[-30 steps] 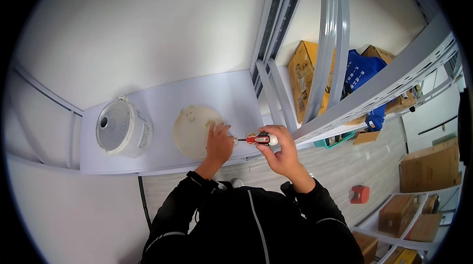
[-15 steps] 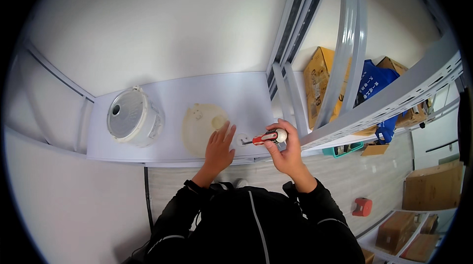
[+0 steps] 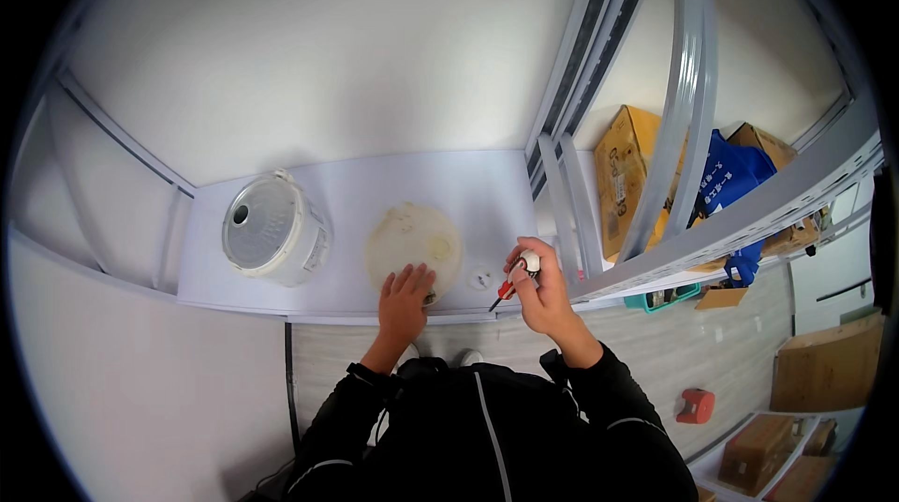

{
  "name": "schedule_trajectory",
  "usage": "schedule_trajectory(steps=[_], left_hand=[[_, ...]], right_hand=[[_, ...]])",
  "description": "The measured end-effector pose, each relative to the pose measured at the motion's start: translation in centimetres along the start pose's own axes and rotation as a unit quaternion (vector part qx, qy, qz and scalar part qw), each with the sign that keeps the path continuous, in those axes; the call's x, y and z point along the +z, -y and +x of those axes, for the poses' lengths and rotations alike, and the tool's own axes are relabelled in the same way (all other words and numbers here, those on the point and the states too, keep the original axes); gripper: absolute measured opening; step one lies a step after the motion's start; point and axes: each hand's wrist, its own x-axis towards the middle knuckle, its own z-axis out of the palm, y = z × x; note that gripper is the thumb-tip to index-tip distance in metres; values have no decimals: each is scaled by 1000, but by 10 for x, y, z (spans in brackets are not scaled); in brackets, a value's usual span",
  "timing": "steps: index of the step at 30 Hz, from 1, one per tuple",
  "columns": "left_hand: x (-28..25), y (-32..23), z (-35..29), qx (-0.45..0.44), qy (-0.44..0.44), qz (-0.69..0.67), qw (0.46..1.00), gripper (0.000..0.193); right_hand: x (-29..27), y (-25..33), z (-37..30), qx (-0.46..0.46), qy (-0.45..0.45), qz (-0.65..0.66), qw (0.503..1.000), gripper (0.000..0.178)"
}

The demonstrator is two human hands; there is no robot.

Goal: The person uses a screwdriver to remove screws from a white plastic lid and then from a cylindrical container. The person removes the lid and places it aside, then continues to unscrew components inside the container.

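Note:
My left hand (image 3: pixel 405 303) lies over the near edge of a flat, round, cream translucent disc (image 3: pixel 403 238), fingers stretched out. A small dark spot shows beside its thumb, too small to make out. The disc rests on the white shelf (image 3: pixel 351 182) and has a yellowish round mark. My right hand (image 3: pixel 541 291) is closed around a screwdriver (image 3: pixel 507 291) with a red, black and white handle, its dark shaft tilted down toward the shelf's front edge. Between the hands sits a small clear round piece (image 3: pixel 481 279).
A white bucket (image 3: pixel 272 228) with a holed lid stands on the left of the shelf. Grey metal posts (image 3: pixel 682 99) rise on the right, before a yellow box (image 3: pixel 626 179) and a blue bag (image 3: pixel 735 169). A red stool (image 3: pixel 695 406) stands on the floor.
My left hand has drawn back to the disc's near edge. My right hand has turned the screwdriver from pointing left to pointing down and toward me, off the small round piece.

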Motion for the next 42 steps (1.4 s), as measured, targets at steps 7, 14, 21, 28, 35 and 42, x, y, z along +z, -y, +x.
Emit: schedule_trajectory(steps=[7, 14, 21, 28, 35, 42], left_hand=[[-20, 18, 5, 26, -40, -60, 997, 66], [-32, 46, 10, 61, -47, -84, 994, 65], [-60, 45, 25, -68, -100, -273, 954, 46], [-96, 59, 37, -216, -84, -597, 768, 30], [-117, 66, 39, -171, -80, -691, 698, 34], [-149, 49, 36, -118, -6, -600, 791, 39]], right_hand=[[16, 5, 8, 63, -17, 13, 998, 37], [34, -6, 17, 33, -48, -10, 998, 31], [57, -2, 27, 48, -3, -40, 998, 35], [77, 4, 41, 72, 101, -61, 990, 31], [102, 13, 59, -71, 33, -161, 984, 50], [119, 28, 65, 31, 137, -88, 986, 51]])
